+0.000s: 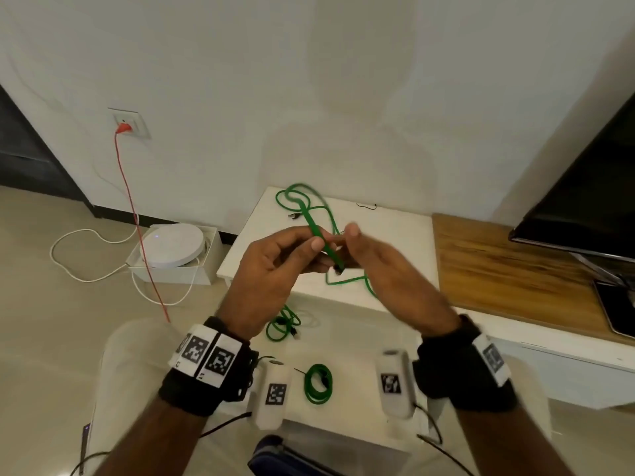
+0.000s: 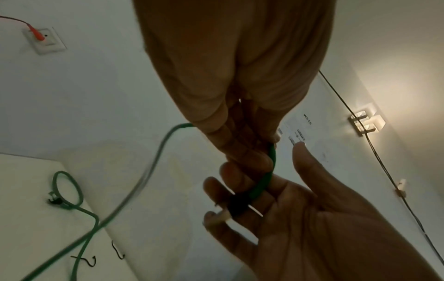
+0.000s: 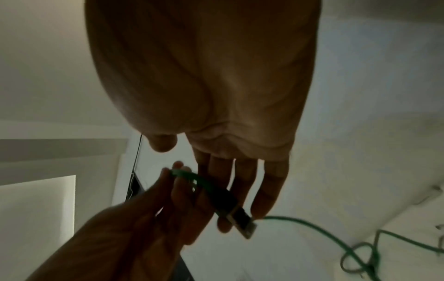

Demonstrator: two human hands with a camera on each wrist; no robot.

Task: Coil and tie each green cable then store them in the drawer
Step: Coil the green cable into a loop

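At the far left an orange lead [image 1: 135,214] hangs from a wall socket [image 1: 130,122] down past a white round device in its box [image 1: 171,247] on the floor. Moving right, the left hand [image 1: 275,266] is raised over the white table [image 1: 395,235] with thumb and fingers curled round the plug end of a green cable [image 1: 324,245], pinching it just above the dark connector [image 1: 338,268]. The held stretch runs straight, its long axis from about 11 o'clock down to 5 o'clock in the head view, connector at the lower end. Beyond the grip the cable trails back toward 12 o'clock, where it lies in loose loops on the table; its far connector rests there too. Below the hands, at 6 o'clock, a second green cable [image 1: 283,326] lies loosely bundled and a third [image 1: 318,383] is a neat coil. The right hand [image 1: 388,269] stands just beside the left, fingers straight and spread, touching the cable near the connector without closing on it. The cable looks light, limp and springy, likely to uncoil if released, so holding near the stiff plug and feeding loops into the palm seems sensible. At 3 o'clock are a wooden top [image 1: 508,269] and a dark screen [image 1: 591,187].
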